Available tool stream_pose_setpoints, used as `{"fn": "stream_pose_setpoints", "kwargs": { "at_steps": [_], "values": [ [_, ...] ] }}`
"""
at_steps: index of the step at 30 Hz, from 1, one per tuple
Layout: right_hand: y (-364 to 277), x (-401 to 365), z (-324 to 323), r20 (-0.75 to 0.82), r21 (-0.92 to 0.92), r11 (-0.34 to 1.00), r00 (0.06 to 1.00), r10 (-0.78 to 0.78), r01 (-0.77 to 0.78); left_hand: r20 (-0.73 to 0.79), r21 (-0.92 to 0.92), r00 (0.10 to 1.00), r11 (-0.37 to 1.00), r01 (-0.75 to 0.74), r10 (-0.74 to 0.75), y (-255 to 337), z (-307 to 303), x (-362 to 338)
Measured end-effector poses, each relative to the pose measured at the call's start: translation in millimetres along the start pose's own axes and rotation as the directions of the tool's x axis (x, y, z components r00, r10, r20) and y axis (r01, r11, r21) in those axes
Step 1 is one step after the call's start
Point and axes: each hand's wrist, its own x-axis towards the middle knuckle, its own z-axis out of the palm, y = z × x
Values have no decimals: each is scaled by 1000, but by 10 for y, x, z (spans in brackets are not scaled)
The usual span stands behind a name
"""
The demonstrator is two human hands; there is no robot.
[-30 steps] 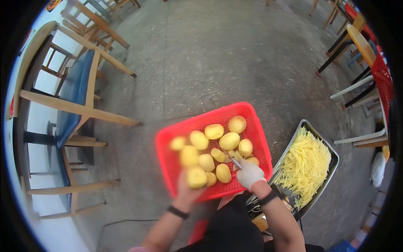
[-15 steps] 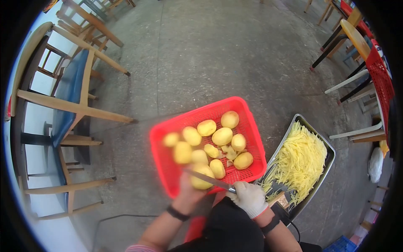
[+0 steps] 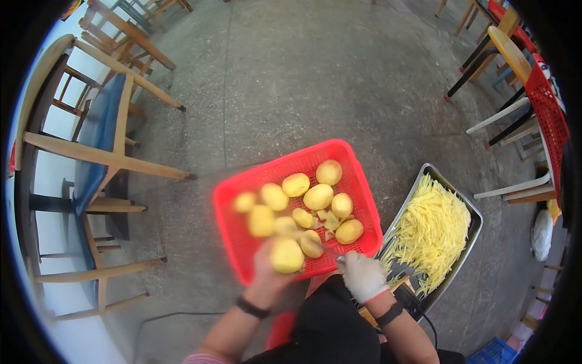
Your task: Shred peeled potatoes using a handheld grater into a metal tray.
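Observation:
Several peeled potatoes and a few small cut pieces lie in a red plastic basket (image 3: 354, 176). My bare left hand (image 3: 267, 272), at the basket's near left edge, is wrapped round a peeled potato (image 3: 287, 255). My right hand (image 3: 364, 276) wears a whitish glove and grips the handle of a knife (image 3: 333, 253) over the near right edge. The blade is blurred and points left, apart from the held potato as far as can be seen. To the right, a metal tray (image 3: 480, 227) holds a heap of potato shreds (image 3: 433, 227).
Chairs with blue seats (image 3: 100, 142) stand on the left. More chairs and a red perforated basket (image 3: 545, 97) are on the right. A black cable runs over the grey floor (image 3: 279, 79). A blue crate (image 3: 494, 353) sits at the bottom right.
The knife blade, earlier across the held potato, has moved right and away from it. The held potato has turned and shifted slightly left. My right hand has moved a little right.

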Motion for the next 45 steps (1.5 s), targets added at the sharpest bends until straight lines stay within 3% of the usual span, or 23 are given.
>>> {"fn": "stream_pose_setpoints", "kwargs": {
  "at_steps": [2, 3, 5, 7, 9, 11, 13, 15, 16, 19, 21, 27, 29, 31, 35, 37, 39, 41, 42, 43, 45],
  "values": [
    [90, 26, 10, 19, 38, 973, 973, 228, -229, 6, -62, 1000, 998, 5, -4, 49, 48, -59],
    [96, 28, 4, 16, 37, 974, 975, 222, -222, 8, -130, 1000, 992, 5, -4, 71, 66, -85],
    [68, -66, -23, 35, 225, 950, 976, 215, -218, -15, -97, 1000, 995, 10, -11, 87, 73, -121],
    [46, -102, -7, 39, 242, 952, 983, 182, -186, -25, -64, 1000, 998, 12, -14, 85, 48, -79],
    [-59, -154, -59, -36, 313, 945, 993, 110, -93, 145, -50, 989, 999, -5, 12, 56, -69, 1],
    [-69, -174, 3, -63, 325, 944, 995, 77, -53, 129, -68, 991, 997, -26, 35, 47, -60, 2],
    [-118, -182, -5, -151, 225, 968, 985, -80, 113, 113, -80, 992, 996, -43, 52, 23, 0, -7],
    [-159, -184, -63, -148, 174, 968, 977, -154, 179, -65, -131, 997, 990, -50, 42, 0, 87, -43],
    [-170, -180, -94, -142, 122, 962, 963, -227, 245, -64, -130, 997, 990, -49, 40, -9, 58, -30],
    [-169, -160, -140, -101, 84, 963, 964, -247, 255, -2, -158, 999, 987, -34, 34, -54, -46, 30],
    [-175, -157, -168, -75, 72, 965, 966, -248, 253, -44, -27, 996, 996, -80, 79, -80, -50, 44],
    [-181, -182, -254, 54, 89, 979, 980, -191, 185, -53, 54, 982, 982, -180, 183, -102, -48, 47],
    [-212, -211, -313, 55, 144, 967, 974, -219, 210, -83, 49, 979, 982, -183, 187, -75, -26, 47],
    [-264, -169, -410, 159, 102, 982, 971, -177, 162, -108, 45, 976, 982, -184, 188, -65, -19, 63],
    [-251, -141, -352, 111, 72, 988, 983, -147, 140, -1, -9, 995, 995, -100, 100, -47, -69, 34],
    [-147, -67, -254, 80, -37, 999, 996, 43, -40, 47, 6, 998, 999, -37, 37, -30, 11, -55],
    [29, -58, -95, 44, 5, 997, 996, 80, -80, 162, 104, 986, 993, -56, 39, -7, 116, -146],
    [70, -50, -68, 82, 146, 968, 978, 194, -204, 76, 78, 995, 994, -72, 66, -4, 46, -92],
    [42, -74, -64, 25, 158, 976, 989, 145, -147, -4, 61, 996, 995, -83, 84, 9, 33, -53],
    [-13, -89, -108, 26, 159, 976, 989, 149, -151, -5, 62, 997, 995, -80, 80, 17, 48, -62],
    [-151, -116, -242, 5, 223, 974, 1000, -24, 22, 15, 73, 998, 995, -64, 63, 32, 87, -84]
  ]
}}
